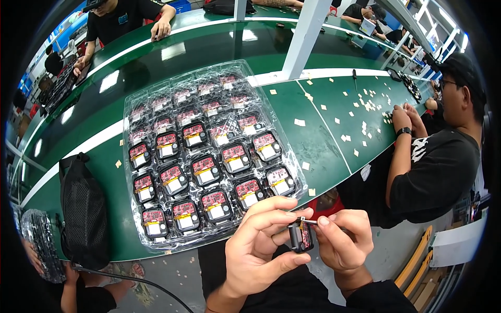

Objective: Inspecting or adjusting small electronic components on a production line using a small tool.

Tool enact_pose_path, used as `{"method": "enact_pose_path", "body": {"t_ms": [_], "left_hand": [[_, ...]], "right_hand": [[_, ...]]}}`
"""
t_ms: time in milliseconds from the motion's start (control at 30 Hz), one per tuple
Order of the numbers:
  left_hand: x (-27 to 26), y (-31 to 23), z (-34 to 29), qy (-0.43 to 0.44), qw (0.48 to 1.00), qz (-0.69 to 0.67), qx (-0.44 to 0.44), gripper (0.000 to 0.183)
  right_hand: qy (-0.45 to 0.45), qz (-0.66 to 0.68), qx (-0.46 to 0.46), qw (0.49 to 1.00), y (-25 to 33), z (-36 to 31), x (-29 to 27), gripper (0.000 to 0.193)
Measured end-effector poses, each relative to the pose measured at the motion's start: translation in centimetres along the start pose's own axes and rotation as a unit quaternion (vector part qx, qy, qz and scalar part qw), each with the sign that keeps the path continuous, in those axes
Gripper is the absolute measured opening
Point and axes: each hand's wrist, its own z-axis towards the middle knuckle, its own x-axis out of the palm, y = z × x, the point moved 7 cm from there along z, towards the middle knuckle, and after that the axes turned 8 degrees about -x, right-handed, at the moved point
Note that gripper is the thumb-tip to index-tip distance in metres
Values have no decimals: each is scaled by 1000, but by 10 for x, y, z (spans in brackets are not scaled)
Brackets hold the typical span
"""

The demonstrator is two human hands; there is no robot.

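Both hands (300, 242) gripping a small black module (301, 236) (red-and-yellow-labelled) beside clear tray (136, 99).

Left hand (261, 245) pinches a small black module (301, 236) just off the green table (323, 156) edge; right hand (342, 237) grips thin tweezers (309, 221) touching its top; clear tray (209, 156) of the same modules sits near; black mesh bag (83, 214) to the left.

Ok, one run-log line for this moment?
left hand: holds small black device module | right hand: pinches thin strip at module top | clear plastic tray of modules: on green table
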Motion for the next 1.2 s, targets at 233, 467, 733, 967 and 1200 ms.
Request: {"method": "enact_pose_path", "body": {"t_ms": [233,467,733,967,1200], "left_hand": [[0,0,0,-2,1000,1,-6,64],[2,-1,0,4,1000,12,-2,64],[0,2,2,-7,1000,12,-17,63],[6,4,-2,52,998,-35,5,53],[5,-17,-11,-18,999,-42,-4,57]], "right_hand": [[7,105,81,991,-12,4,2,31],[18,155,113,981,-19,5,3,27],[10,127,108,986,-16,4,7,26],[15,51,48,997,-7,6,4,31],[-61,132,170,975,-53,-1,5,18]]}}
